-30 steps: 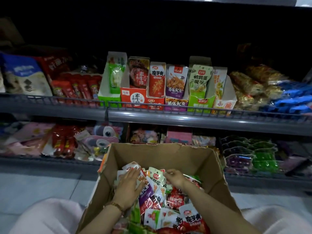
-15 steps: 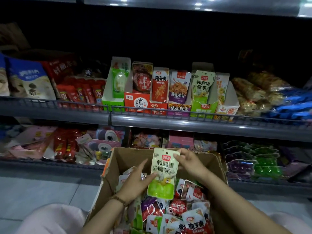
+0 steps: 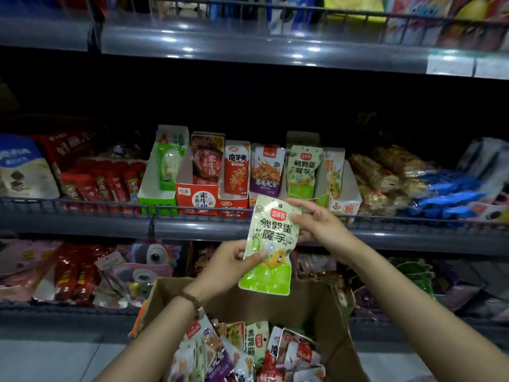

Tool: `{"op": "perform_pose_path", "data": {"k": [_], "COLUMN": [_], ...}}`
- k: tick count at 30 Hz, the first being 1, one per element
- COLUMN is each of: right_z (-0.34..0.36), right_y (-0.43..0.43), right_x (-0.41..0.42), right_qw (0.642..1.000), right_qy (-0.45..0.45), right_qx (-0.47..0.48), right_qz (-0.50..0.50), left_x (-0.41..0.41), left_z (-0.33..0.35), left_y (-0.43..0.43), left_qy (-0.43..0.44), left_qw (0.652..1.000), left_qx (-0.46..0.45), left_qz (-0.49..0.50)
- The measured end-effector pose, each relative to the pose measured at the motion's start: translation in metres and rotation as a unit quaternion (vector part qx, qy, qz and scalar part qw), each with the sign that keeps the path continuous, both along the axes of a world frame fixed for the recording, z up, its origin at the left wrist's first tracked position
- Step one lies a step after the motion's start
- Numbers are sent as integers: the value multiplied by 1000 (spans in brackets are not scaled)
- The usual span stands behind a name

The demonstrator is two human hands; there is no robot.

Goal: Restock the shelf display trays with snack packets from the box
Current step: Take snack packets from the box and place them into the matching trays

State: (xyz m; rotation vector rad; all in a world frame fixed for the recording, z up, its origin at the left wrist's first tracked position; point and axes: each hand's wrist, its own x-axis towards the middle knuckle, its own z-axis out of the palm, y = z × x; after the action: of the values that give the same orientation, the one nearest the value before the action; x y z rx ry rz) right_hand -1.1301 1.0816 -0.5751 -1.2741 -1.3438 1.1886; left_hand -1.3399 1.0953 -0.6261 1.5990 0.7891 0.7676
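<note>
Middle shelf, far left: blue-and-white bag (image 3: pixel 22 169), then red stick packs (image 3: pixel 102 180) lying behind the wire shelf rail (image 3: pixel 82 219). Next comes a row of cardboard display trays: green-fronted tray (image 3: pixel 157 201), red tray (image 3: pixel 197 198), then narrower trays with standing packets, one of them a shelf packet (image 3: pixel 303 169) with the same print as the held one. Right of the trays are golden wrapped snacks (image 3: pixel 385 177) and blue wrappers (image 3: pixel 451 194). The lower shelf has red packs (image 3: pixel 71 271) and a cartoon-eye pack (image 3: pixel 154 255).

The left hand (image 3: pixel 225 267), with a bead bracelet (image 3: pixel 190 299) on its wrist, pinches the green quail-egg packet (image 3: pixel 271 244) at its left edge, thumb on the front. The right hand (image 3: pixel 316 224) pinches the upper right edge, thumb on the print and fingers curled over the top corner.

The packet is held in the air above the cardboard box (image 3: pixel 311 304), in front of the rail and just below the trays. The rail and tray fronts stand between it and the tray slots. Its long axis is near vertical, with the top leaning slightly right. The hang hole is up, the green band is down, and the printed face is toward the camera.

Loose packets (image 3: pixel 248 351) are heaped in the box.

The fingers behind the packet are hidden. The packet covers part of the rail and the tray fronts. The box's near side is cut off by the frame bottom. The shelf back is too dark to read, and the goods on the top shelf (image 3: pixel 248 45) are blurred.
</note>
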Motion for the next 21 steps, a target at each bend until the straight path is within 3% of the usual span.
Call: {"op": "perform_pose_path", "data": {"k": [4,7,10,13,16,18,21], "right_z": [19,28,43,57,56,48,31], "right_y": [13,22,40,70,105,128,154], "right_x": [23,41,71,108,125,126,123], "right_qw": [998,997,988,965,955,956,941], "right_qy": [-21,-19,-15,-11,-17,-54,-213], "right_qx": [33,73,143,202,212,204,192], "right_qz": [41,19,-59,-165,-204,-202,-179], "left_x": [28,52,77,94,109,119,130], "left_z": [30,44,50,52,48,45,43], "left_y": [24,45,72,105,126,132,134], "left_qy": [-9,-7,46,117,189,224,278], "left_qw": [999,998,990,964,941,934,907], "left_qx": [45,65,135,206,241,247,282], "left_qz": [4,-4,22,122,140,131,141]}}
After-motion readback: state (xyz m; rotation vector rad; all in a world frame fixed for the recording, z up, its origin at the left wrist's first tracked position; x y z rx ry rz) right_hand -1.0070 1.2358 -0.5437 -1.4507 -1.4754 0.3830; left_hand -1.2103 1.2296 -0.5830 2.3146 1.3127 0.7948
